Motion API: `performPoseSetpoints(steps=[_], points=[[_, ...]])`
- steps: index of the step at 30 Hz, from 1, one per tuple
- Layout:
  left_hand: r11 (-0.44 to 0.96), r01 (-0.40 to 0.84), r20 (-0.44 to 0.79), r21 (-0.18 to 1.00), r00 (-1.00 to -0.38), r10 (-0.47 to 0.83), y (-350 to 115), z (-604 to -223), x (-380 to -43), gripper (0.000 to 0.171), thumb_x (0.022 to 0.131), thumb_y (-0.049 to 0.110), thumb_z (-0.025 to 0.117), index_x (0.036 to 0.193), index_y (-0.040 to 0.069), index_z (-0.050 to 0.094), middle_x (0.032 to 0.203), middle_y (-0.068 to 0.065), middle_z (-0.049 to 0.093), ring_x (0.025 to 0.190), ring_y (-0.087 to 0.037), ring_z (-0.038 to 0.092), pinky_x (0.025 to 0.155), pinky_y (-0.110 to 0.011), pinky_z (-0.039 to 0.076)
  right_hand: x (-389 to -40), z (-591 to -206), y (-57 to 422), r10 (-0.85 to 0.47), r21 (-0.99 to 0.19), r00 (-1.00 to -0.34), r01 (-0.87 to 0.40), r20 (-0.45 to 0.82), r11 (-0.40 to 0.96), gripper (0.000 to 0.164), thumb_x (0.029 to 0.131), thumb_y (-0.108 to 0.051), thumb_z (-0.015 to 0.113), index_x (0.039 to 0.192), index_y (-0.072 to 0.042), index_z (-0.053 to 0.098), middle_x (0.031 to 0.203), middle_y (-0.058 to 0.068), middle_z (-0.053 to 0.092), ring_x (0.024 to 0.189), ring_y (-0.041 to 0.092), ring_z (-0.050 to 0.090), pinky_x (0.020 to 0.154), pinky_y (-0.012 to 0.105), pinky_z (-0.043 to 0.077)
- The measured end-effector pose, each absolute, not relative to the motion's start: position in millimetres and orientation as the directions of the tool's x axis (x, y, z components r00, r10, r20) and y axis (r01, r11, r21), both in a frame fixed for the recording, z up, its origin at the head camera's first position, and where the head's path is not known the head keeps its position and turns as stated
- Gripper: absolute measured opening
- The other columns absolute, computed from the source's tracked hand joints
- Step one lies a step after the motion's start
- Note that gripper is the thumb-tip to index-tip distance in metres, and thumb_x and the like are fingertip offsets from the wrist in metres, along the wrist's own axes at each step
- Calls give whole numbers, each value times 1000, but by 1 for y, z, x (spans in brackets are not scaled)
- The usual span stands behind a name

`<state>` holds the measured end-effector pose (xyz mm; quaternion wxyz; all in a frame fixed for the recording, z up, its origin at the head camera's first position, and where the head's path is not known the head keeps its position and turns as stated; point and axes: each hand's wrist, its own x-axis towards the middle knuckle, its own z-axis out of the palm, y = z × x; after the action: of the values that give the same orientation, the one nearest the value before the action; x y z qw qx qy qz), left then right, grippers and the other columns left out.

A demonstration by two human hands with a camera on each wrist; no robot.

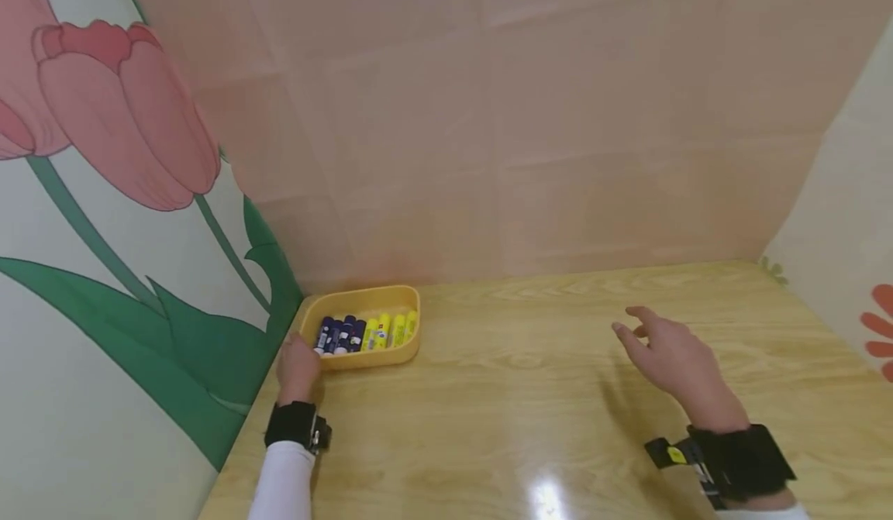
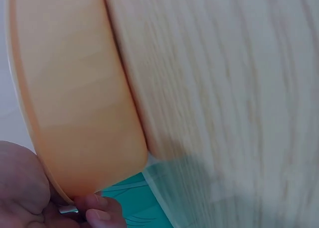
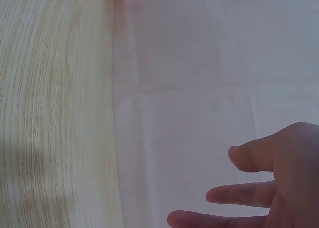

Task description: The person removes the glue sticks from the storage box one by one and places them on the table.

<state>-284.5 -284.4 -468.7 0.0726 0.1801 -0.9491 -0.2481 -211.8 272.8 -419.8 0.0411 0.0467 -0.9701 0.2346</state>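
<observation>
A yellow plastic tray (image 1: 380,359) stands at the back left of the table. Inside lie several dark blue glue sticks (image 1: 340,334) on the left and several bright yellow ones (image 1: 389,330) on the right, side by side. My left hand (image 1: 298,365) grips the tray's front left corner; in the left wrist view its fingers (image 2: 102,208) curl over the rim. Over the right side of the table my right hand (image 1: 673,353) is held in the air with nothing in it, thumb and fingers (image 3: 239,194) apart and loosely extended.
The wood-grain table (image 1: 502,396) meets a pinkish cloth backdrop (image 1: 488,132) behind the tray. A tulip-printed panel (image 1: 139,194) rises along the left edge, close by the left hand. Another white panel (image 1: 851,233) with red petals borders the right.
</observation>
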Motion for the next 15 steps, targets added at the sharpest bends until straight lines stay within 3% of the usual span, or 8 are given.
performPoseSetpoints(steps=[7, 15], points=[[805, -329, 2, 493, -925, -379, -274, -470, -273, 40, 100, 2, 35, 135, -18, 33, 120, -38, 50, 109, -49, 55, 92, -60, 46, -210, -424, 272, -93, -469, -990, -131, 102, 874, 56, 104, -39, 46, 138, 6, 48, 112, 30, 67, 83, 35, 69, 59, 45, 53], [813, -309, 10, 493, -932, -361, -258, -470, -266, 33, 99, 2, 36, 126, -16, 38, 112, -36, 51, 101, -48, 58, 85, -59, 49, -209, -424, 272, -84, -466, -988, -134, 127, 874, 51, 102, -35, 52, 134, 5, 52, 107, 25, 69, 78, 30, 68, 57, 43, 52]])
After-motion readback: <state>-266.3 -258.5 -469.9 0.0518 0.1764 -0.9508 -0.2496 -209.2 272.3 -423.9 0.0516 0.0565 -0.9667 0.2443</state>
